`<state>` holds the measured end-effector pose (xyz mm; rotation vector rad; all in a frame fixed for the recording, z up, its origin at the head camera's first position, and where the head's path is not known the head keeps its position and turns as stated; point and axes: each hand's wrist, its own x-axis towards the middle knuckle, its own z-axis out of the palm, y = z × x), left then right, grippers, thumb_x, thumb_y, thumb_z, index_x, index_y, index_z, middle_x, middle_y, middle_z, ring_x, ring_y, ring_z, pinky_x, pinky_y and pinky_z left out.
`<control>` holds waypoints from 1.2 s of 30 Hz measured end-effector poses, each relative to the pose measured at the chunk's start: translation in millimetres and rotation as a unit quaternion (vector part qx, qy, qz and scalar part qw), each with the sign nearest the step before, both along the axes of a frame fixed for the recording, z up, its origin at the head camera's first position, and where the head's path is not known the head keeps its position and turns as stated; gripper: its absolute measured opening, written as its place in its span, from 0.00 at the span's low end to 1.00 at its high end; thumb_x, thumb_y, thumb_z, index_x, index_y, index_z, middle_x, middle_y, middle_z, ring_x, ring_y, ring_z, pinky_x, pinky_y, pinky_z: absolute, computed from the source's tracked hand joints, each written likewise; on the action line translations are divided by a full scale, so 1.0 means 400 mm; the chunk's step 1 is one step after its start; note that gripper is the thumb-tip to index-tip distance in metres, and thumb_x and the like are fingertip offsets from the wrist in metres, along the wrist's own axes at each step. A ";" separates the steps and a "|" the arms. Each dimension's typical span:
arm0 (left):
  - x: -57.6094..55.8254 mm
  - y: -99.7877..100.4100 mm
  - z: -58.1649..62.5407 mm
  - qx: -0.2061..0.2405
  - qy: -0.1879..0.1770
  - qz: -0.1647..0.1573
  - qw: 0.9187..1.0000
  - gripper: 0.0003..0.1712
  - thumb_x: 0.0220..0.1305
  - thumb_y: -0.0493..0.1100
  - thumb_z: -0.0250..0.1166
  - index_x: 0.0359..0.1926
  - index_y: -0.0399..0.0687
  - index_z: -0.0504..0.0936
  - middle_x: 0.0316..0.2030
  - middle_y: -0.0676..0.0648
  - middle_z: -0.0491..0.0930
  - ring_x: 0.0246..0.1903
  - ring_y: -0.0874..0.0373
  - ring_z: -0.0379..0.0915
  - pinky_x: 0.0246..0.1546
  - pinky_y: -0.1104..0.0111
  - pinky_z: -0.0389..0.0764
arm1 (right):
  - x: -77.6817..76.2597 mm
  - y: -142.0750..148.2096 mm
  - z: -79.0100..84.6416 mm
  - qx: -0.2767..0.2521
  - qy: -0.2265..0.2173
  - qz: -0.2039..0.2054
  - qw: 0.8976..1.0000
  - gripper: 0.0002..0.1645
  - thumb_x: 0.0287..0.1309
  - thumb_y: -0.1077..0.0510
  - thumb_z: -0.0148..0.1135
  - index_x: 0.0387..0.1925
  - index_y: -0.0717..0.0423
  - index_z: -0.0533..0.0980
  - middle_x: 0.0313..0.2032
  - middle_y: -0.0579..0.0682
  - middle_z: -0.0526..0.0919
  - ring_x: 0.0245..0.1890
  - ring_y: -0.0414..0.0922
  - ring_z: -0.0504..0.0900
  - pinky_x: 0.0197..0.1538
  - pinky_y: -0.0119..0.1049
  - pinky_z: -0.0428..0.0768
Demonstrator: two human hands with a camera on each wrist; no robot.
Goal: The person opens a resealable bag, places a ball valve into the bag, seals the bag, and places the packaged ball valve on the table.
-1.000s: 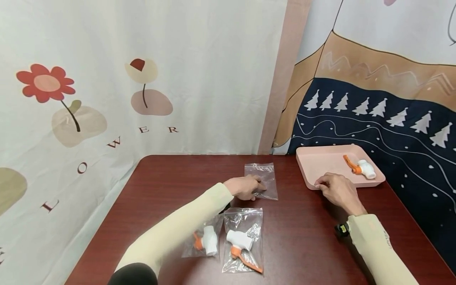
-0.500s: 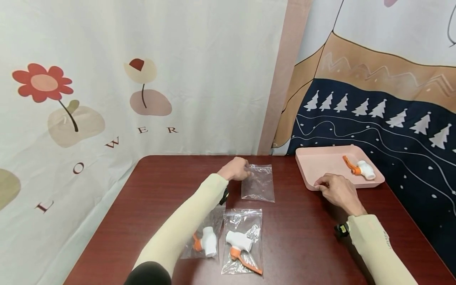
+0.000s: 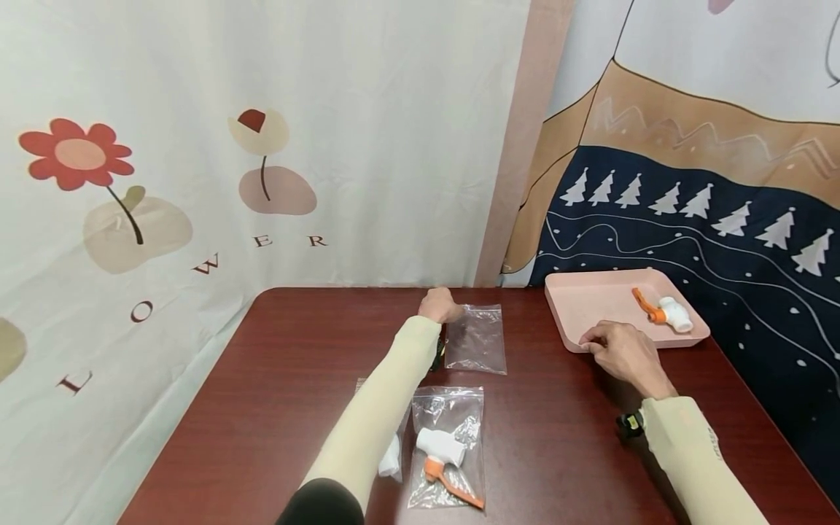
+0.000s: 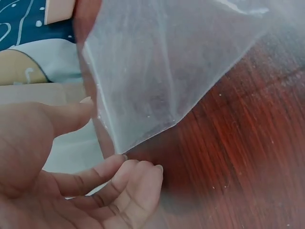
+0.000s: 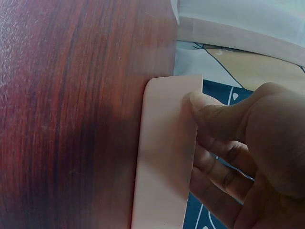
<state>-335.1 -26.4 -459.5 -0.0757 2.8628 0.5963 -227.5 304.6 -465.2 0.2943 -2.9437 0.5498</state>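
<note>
At the back of the table my left hand [image 3: 441,306] is at the upper left corner of a clear zip bag [image 3: 477,341] that lies flat, with no contents showing. In the left wrist view the bag's corner meets my fingertips [image 4: 125,157], and the thumb [image 4: 71,117] stands apart from them. My right hand [image 3: 623,354] pinches the near rim of a pink tray [image 3: 590,299]. The right wrist view has the thumb [image 5: 209,112] against the tray wall's outer face and the fingers behind it. Inside the tray lies a white ball valve [image 3: 674,313] with an orange lever.
Nearer the front edge, a clear zip bag [image 3: 469,408] holds another white ball valve [image 3: 441,446] with an orange lever. Left of it, my left sleeve [image 3: 374,408] hides most of another bag with a white piece [image 3: 390,459] inside. A curtain [image 3: 394,146] hangs behind the table.
My left hand has moved back from the middle of the zip bag to its upper left corner. The bag has shifted slightly left. My right hand stays at the tray's rim.
</note>
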 end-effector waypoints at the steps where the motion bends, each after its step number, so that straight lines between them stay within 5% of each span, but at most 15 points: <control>1: -0.002 0.007 -0.001 -0.008 -0.002 0.007 1.000 0.26 0.65 0.54 0.67 0.53 0.38 0.85 0.57 0.36 0.83 0.53 0.42 0.83 0.53 0.55 0.86 | 0.000 0.000 0.001 0.000 -0.001 -0.001 1.000 0.07 0.61 0.62 0.66 0.32 0.48 0.87 0.30 0.44 0.85 0.33 0.47 0.79 0.35 0.42 0.75; 8: -0.005 0.038 -0.004 -0.068 -0.035 0.029 0.997 0.27 0.63 0.54 0.72 0.57 0.43 0.84 0.57 0.41 0.84 0.54 0.46 0.83 0.52 0.58 0.85 | 0.000 -0.001 0.002 0.001 -0.006 -0.001 1.000 0.07 0.61 0.62 0.66 0.32 0.48 0.87 0.30 0.44 0.85 0.32 0.47 0.78 0.34 0.40 0.73; 13: -0.009 0.035 -0.006 -0.064 -0.031 0.038 0.997 0.29 0.59 0.54 0.76 0.56 0.43 0.84 0.56 0.42 0.84 0.54 0.47 0.83 0.52 0.58 0.85 | 0.000 -0.002 0.002 0.000 -0.004 0.000 1.000 0.07 0.61 0.62 0.66 0.32 0.48 0.87 0.30 0.44 0.85 0.32 0.46 0.78 0.34 0.40 0.73; 21: -0.009 0.005 -0.012 0.013 0.006 0.021 1.000 0.23 0.56 0.45 0.77 0.51 0.40 0.86 0.52 0.37 0.85 0.47 0.45 0.84 0.48 0.55 0.87 | -0.002 0.000 0.000 0.000 -0.001 0.000 1.000 0.07 0.61 0.62 0.66 0.32 0.48 0.87 0.30 0.44 0.85 0.32 0.47 0.79 0.34 0.42 0.75; 24: -0.013 -0.016 -0.014 0.057 0.011 0.018 0.998 0.08 0.58 0.41 0.75 0.32 0.41 0.85 0.37 0.40 0.85 0.32 0.50 0.81 0.33 0.60 0.85 | -0.002 0.001 -0.001 0.003 0.001 0.004 1.000 0.07 0.61 0.62 0.66 0.31 0.48 0.87 0.30 0.44 0.85 0.32 0.46 0.79 0.34 0.42 0.75; 29: -0.025 -0.045 -0.014 0.128 0.005 0.007 0.992 0.26 0.69 0.37 0.60 0.13 0.50 0.66 0.18 0.50 0.75 0.16 0.57 0.68 0.16 0.68 0.72 | -0.002 0.004 -0.002 0.004 0.005 0.005 1.000 0.07 0.60 0.62 0.67 0.32 0.48 0.88 0.30 0.43 0.85 0.32 0.47 0.80 0.35 0.45 0.77; 36: -0.018 -0.069 0.011 0.167 0.034 0.004 0.985 0.23 0.62 0.34 0.54 0.12 0.52 0.61 0.15 0.51 0.63 0.15 0.60 0.56 0.17 0.70 0.60 | -0.003 0.008 0.000 0.003 0.000 0.004 1.000 0.07 0.61 0.61 0.66 0.33 0.48 0.88 0.31 0.44 0.86 0.34 0.48 0.80 0.37 0.49 0.79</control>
